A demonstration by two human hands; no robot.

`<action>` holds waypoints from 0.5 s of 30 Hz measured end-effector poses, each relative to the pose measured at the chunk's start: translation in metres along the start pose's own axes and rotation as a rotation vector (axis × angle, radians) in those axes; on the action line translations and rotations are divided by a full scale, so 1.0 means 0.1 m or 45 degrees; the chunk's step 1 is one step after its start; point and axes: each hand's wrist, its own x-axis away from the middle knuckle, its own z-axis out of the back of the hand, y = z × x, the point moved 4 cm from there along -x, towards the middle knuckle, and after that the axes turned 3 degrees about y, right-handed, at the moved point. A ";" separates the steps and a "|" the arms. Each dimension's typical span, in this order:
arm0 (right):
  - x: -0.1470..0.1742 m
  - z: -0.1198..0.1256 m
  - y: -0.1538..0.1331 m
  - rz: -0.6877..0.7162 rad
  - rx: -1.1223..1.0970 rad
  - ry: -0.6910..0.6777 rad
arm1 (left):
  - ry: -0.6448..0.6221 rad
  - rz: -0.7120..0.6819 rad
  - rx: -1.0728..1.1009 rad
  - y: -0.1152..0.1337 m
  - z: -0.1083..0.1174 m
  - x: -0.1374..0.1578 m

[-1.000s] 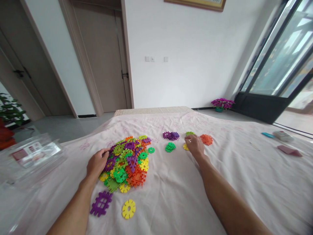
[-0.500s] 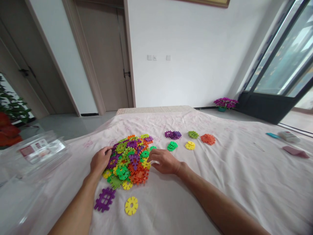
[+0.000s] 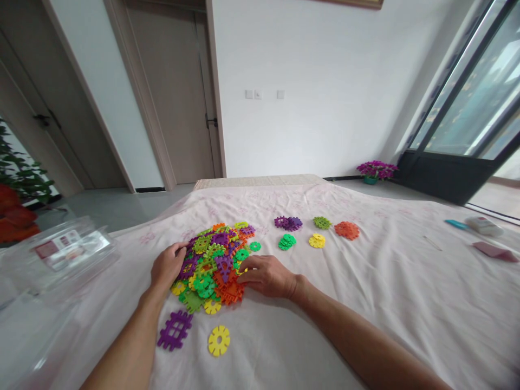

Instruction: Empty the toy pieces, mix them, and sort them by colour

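A heap of interlocking plastic pieces [image 3: 201, 260] in purple, green, yellow and orange lies on the cloth. My left hand [image 3: 167, 268] rests against its left side, fingers loosely stretched and holding nothing I can see. At the opposite side, my right hand [image 3: 268, 275] reaches in with thumb and fingers apart. Its fingertips are at the orange square pieces [image 3: 229, 290] and partly cover a yellow disc there. Nearer to me lie a purple square piece [image 3: 175, 330] and a yellow notched disc [image 3: 219, 340]. A single green disc [image 3: 255, 246] sits just beyond my right hand.
Sorted groups lie further back: purple pieces [image 3: 288, 222], green discs [image 3: 287, 242], yellow discs [image 3: 317, 240], a light green piece [image 3: 322, 222] and orange pieces [image 3: 347, 230]. Clear plastic containers [image 3: 77, 252] stand at left. At far right are a pink cloth [image 3: 494, 251] and a whitish packet [image 3: 483, 226].
My right hand has moved slightly toward me and left, onto the heap's right edge. The green disc behind it now shows fully. My left hand stays in place.
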 end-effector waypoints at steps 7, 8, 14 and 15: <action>0.05 0.19 0.08 -0.195 -0.300 0.308 | -0.001 0.007 -0.014 -0.04 -0.03 -0.03; 0.07 0.21 0.13 -0.247 -0.328 0.364 | -0.001 0.006 -0.015 -0.04 -0.03 -0.03; 0.32 0.43 0.69 -0.782 -0.351 0.843 | -0.006 0.002 -0.027 -0.04 -0.03 -0.03; 0.40 0.49 0.82 -0.907 -0.374 0.961 | -0.011 0.006 -0.032 -0.04 -0.03 -0.03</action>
